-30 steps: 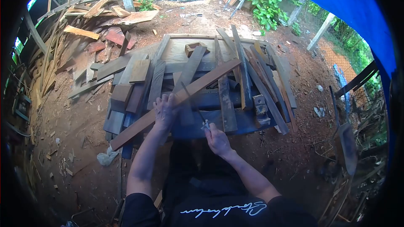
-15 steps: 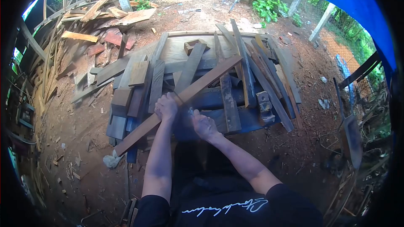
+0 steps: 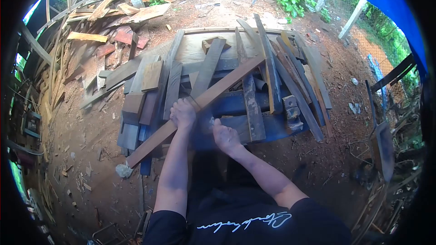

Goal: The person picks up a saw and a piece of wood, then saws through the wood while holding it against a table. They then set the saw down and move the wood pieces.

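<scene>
A long reddish-brown wooden plank (image 3: 154, 144) lies slantwise over the pile, from lower left to upper right. My left hand (image 3: 183, 114) is closed on it near its middle. A thin dark strip (image 3: 195, 104) crosses the plank just beyond those fingers. Close to the plank's near edge, my right hand (image 3: 225, 137) is closed with the thumb up. A small pale, blurred thing (image 3: 211, 121) shows at its fingertips; I cannot tell what it is. Under the plank, a wide dark board (image 3: 213, 80) points away from me.
Many boards rest on a low plywood-topped stand (image 3: 227, 40), with a small wooden frame (image 3: 211, 44) at its back. A notched wooden block (image 3: 292, 112) sits to the right. Scrap wood (image 3: 131, 16) is heaped at back left; a spade-like blade (image 3: 384, 152) stands far right.
The whole view has shifted slightly. My left hand stays on the plank, while my right hand has turned a little and its fingers look more curled.
</scene>
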A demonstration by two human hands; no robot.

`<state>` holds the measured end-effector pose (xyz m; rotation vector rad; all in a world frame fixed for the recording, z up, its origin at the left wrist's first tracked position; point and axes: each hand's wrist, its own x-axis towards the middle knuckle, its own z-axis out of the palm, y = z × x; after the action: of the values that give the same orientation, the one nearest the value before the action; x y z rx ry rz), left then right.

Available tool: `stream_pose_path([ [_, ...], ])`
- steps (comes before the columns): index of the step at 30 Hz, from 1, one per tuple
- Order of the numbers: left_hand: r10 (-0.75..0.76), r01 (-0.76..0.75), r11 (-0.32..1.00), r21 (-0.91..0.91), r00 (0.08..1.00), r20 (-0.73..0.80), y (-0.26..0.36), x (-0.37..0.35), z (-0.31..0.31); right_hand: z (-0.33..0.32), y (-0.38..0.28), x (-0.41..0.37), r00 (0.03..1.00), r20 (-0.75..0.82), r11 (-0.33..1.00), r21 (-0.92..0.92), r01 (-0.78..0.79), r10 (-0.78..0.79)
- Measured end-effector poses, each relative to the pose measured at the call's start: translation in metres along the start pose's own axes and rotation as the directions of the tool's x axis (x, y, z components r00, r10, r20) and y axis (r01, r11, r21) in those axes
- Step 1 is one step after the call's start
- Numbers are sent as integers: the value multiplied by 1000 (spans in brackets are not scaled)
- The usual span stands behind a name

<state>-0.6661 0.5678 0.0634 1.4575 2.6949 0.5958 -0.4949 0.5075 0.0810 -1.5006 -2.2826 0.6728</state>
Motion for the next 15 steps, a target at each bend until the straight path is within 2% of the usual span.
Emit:
stream_pose_path([
  [3,4,-4,1000,-6,1000,-29,2,-3,-4,-4,-4,-9,998,49,999,-28,-26,27],
  [9,4,-3,1000,29,999,-32,5,-2,-8,9,-16,40,1000,14,1000,-16,-10,10],
  [11,-5,5,1000,17,999,-43,4,-2,-4,5,-16,32,1000,12,1000,16,-24,24],
  [15,-13,13,1000,17,999,-39,6,-3,-5,-3,-10,8,998,58,999,-33,-25,27],
])
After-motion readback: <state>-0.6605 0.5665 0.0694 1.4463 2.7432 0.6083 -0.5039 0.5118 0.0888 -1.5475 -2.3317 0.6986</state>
